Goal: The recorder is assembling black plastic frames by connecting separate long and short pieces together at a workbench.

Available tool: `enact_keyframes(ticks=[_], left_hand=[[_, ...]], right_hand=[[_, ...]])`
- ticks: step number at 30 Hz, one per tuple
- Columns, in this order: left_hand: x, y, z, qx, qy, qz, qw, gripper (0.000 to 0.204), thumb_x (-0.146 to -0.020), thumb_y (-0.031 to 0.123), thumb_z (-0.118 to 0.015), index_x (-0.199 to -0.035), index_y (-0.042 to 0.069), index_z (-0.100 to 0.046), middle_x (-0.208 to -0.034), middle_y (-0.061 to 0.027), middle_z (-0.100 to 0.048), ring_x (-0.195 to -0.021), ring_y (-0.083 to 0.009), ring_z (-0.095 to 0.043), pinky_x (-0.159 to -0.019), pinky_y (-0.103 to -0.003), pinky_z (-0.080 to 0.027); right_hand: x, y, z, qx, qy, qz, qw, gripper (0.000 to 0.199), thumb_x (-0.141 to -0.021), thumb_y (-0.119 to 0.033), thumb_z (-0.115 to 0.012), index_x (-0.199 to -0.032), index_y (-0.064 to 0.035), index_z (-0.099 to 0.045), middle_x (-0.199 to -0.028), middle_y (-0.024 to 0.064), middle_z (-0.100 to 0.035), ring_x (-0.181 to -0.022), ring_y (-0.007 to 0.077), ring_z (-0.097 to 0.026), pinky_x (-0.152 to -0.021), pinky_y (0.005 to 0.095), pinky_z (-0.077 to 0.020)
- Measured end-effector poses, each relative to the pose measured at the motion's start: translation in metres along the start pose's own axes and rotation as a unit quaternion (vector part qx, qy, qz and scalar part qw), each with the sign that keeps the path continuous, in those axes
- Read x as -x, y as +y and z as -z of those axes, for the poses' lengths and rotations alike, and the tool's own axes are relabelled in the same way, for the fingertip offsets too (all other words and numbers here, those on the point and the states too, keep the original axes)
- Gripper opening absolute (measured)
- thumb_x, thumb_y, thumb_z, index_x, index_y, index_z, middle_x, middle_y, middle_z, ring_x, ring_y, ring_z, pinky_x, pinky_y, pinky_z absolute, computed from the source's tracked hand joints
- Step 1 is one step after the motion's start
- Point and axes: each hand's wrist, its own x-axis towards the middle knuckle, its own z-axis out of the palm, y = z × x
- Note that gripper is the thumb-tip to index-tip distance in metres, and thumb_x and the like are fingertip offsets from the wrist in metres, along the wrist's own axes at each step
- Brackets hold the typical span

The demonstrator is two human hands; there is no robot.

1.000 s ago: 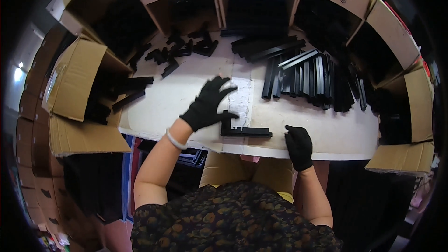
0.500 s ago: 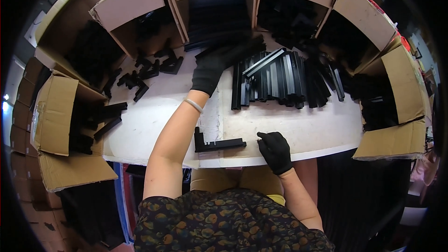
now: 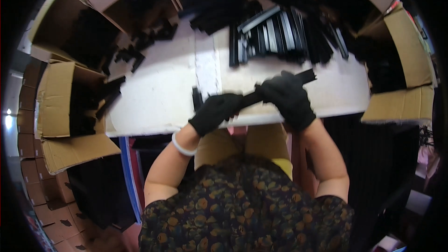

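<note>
A black bar [image 3: 252,99] runs at a slant between my two black-gloved hands, above the front part of the white table. My left hand [image 3: 215,111] is closed around its lower left end, hiding that end. Further up, my right hand [image 3: 288,99] grips it, and the bar's free end sticks out past the fingers to the right. Beside my left hand, the upright arm of a black L-shaped piece [image 3: 197,97] shows on the table; the rest is hidden behind the glove. Motion smears the hands and bar somewhat.
Beyond my hands lies a heap of black bars [image 3: 270,37] on the table [image 3: 158,88]. Small black corner pieces [image 3: 135,51] are scattered at the far left. Open cardboard boxes of black parts ring the table, including a left box [image 3: 58,98] and a right one [image 3: 406,56].
My left hand has come back from the far bars to the front edge. My right hand has moved up and closed on the bar now held between both hands.
</note>
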Motion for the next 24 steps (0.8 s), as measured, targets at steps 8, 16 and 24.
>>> enact_keyframes(ticks=[8, 16, 24], left_hand=[[-0.007, -0.005, -0.015, -0.586, 0.157, -0.200, 0.770, 0.047, -0.070, 0.022, -0.078, -0.112, 0.006, -0.064, -0.104, -0.0142, -0.061, -0.098, -0.0311, -0.058, -0.088, -0.042, -0.046], [-0.002, -0.023, -0.008, -0.567, 0.162, -0.233, 0.773, 0.038, -0.074, 0.017, -0.074, -0.109, 0.005, -0.065, -0.098, -0.0130, -0.061, -0.090, -0.0294, -0.058, -0.077, -0.038, -0.049], [-0.008, -0.023, 0.000, -0.588, 0.127, -0.276, 0.750, 0.035, -0.076, 0.018, -0.070, -0.108, 0.007, -0.063, -0.091, -0.0100, -0.062, -0.084, -0.0289, -0.060, -0.071, -0.038, -0.050]], right_hand=[[0.089, 0.060, -0.005, 0.050, -0.004, -0.113, 0.992, 0.034, -0.073, -0.006, -0.065, -0.107, -0.0083, -0.066, -0.093, 0.0098, -0.065, -0.087, 0.0290, -0.061, -0.076, 0.0385, -0.0502], [0.062, 0.034, -0.025, -0.005, -0.009, -0.084, 0.996, 0.033, -0.073, -0.009, -0.069, -0.106, -0.0101, -0.067, -0.096, 0.0079, -0.064, -0.089, 0.0263, -0.060, -0.078, 0.0374, -0.0495], [0.056, 0.034, -0.031, -0.019, -0.021, -0.075, 0.997, 0.034, -0.074, -0.008, -0.068, -0.107, -0.0108, -0.068, -0.095, 0.0074, -0.064, -0.088, 0.0269, -0.060, -0.077, 0.0384, -0.0492]])
